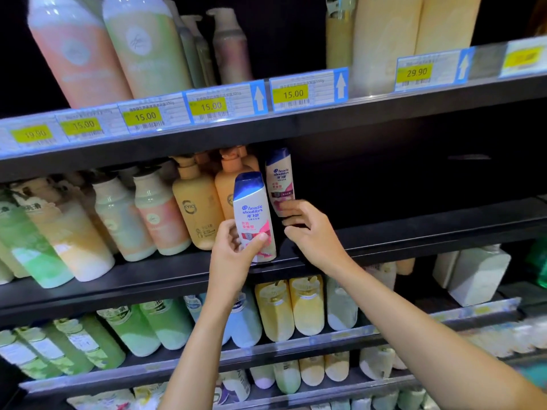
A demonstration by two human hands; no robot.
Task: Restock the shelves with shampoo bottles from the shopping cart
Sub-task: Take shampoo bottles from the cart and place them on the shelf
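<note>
Shampoo bottles (254, 213) held near shelf edge (414, 241), room rightward.

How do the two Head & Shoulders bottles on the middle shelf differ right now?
The front bottle is at the shelf edge, in the left hand's grip. The rear bottle stands deeper in, its lower part held by the right hand. The front bottle is brightly lit, while the rear bottle is in shadow. Both are white with blue caps and pink labels, roughly upright.

middle shelf (414, 229) | pump bottles (196, 211) left | two shampoo bottles (254, 214) just beside
</note>
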